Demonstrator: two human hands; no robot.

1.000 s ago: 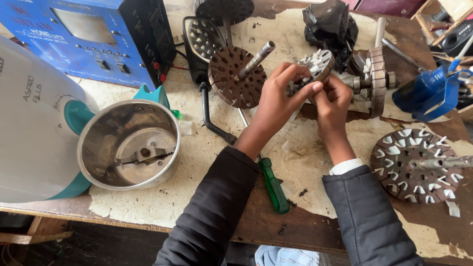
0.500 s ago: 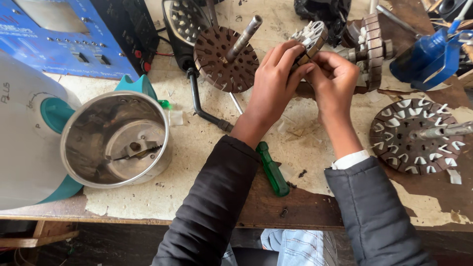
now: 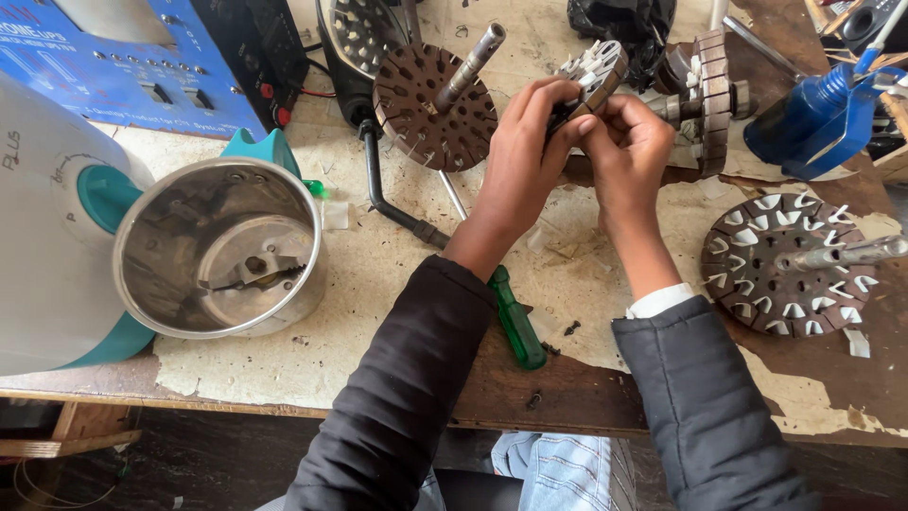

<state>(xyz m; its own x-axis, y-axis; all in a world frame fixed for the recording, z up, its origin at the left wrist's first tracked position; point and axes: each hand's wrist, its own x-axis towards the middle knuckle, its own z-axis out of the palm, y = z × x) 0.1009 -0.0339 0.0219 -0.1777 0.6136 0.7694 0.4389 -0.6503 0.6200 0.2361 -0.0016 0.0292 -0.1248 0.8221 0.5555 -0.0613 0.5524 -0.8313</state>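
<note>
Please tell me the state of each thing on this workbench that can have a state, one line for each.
slotted motor core: held up off the bench by both hands
left hand: gripping the core
right hand: gripping the core
steel grinder jar: open, no lid, lying on its side
green screwdriver: lying flat, untouched
right rotor disc: resting on the bench

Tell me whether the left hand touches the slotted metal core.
Touching. The head view shows the left hand's fingers wrapped onto the slotted metal core.
</note>
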